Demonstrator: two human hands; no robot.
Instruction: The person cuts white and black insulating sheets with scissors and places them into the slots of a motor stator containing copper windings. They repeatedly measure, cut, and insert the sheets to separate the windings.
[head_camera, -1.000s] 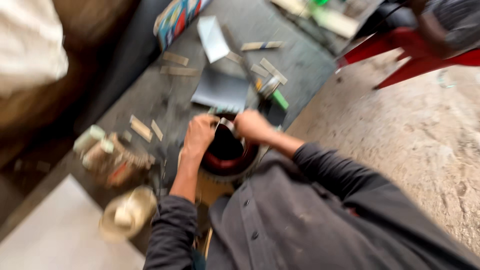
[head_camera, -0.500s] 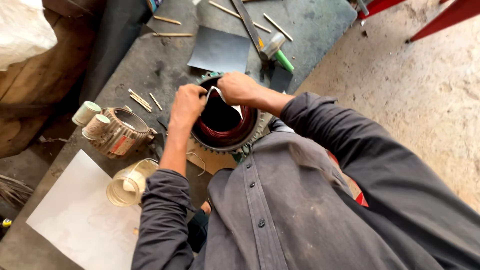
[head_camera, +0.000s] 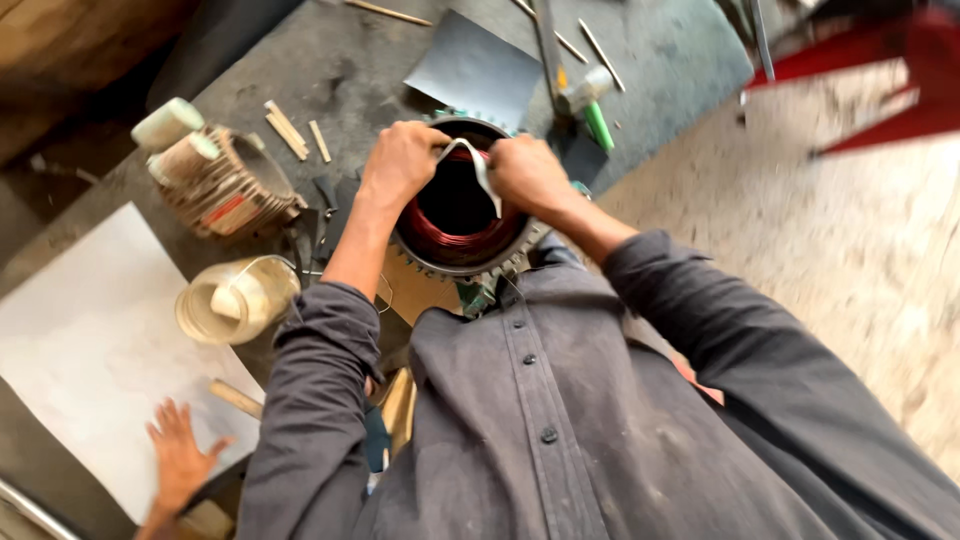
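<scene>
Both hands are up on the rim of the round grey metal motor stator with red-brown copper windings (head_camera: 455, 215): left hand (head_camera: 400, 162) at 10 o'clock, right hand (head_camera: 527, 172) at 2, pinching a thin white paper strip (head_camera: 478, 168) between them. Someone else's hand (head_camera: 180, 460) rests on the flat white sheet (head_camera: 85, 350) at 8 o'clock on the grey bench (head_camera: 350, 70).

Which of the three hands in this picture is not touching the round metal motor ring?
The other person's hand at bottom left: it rests on the white sheet, while the left hand and right hand work at the round metal motor ring.
</scene>
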